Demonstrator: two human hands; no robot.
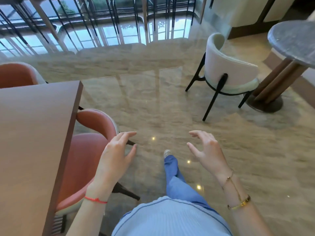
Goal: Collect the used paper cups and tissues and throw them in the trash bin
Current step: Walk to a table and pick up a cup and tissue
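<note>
My left hand [115,154] hovers over the glossy floor just right of a pink chair, fingers spread and holding nothing. My right hand [207,150] is held out at the same height to the right, fingers apart and likewise empty. No paper cup, tissue or trash bin shows anywhere in the head view. One of my legs in blue trousers [172,169] steps forward between the hands.
A brown rectangular table [34,133] fills the left side, with a pink chair [90,150] tucked at its edge and another behind it [17,74]. A white chair [228,70] and a round grey table [293,41] stand at the right. Black railings line the far side.
</note>
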